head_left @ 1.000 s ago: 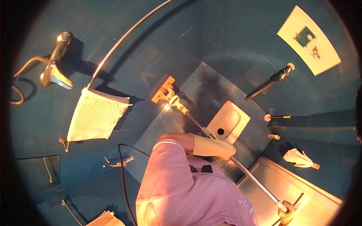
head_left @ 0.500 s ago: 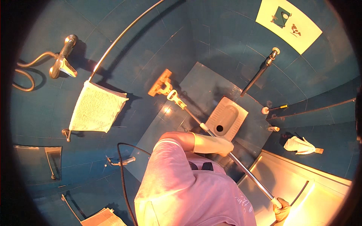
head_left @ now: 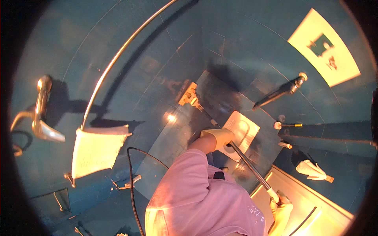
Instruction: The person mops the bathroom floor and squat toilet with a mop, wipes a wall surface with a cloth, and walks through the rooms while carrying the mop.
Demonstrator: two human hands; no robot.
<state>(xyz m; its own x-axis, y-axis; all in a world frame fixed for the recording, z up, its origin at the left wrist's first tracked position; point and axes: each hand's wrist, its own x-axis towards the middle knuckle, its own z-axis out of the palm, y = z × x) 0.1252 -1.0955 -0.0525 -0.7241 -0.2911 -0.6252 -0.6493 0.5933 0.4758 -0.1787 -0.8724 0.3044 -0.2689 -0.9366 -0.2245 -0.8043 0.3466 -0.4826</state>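
In light-coloured gloves, both my hands grip a long-handled mop. My left hand (head_left: pixel 223 138) wraps round the middle of its metal pole (head_left: pixel 249 164), over the squat toilet (head_left: pixel 245 128). My right hand (head_left: pixel 281 205) is closed round the pole's white end grip at the lower right, in front of a pale, lit panel. The flat, pale mop head (head_left: pixel 188 93) points away to the far left, close to where the blue tiled wall meets the floor. Whether it touches the tiles, I cannot tell. My left arm in a pink sleeve (head_left: pixel 179 173) crosses the middle.
A towel (head_left: pixel 100 151) hangs at the left below a curved metal rail (head_left: pixel 112 59). A shower mixer (head_left: pixel 43 114) juts from the left wall. At the right are a dark pipe (head_left: pixel 277 94), a small brush (head_left: pixel 287 125) and a hanging white cloth (head_left: pixel 311 170). A black cable (head_left: pixel 132 188) loops beside me.
The mop head has shifted right and slightly down in the picture. Both gloved hands have moved up and left with the pole, still gripping it. The whole view has turned a little.
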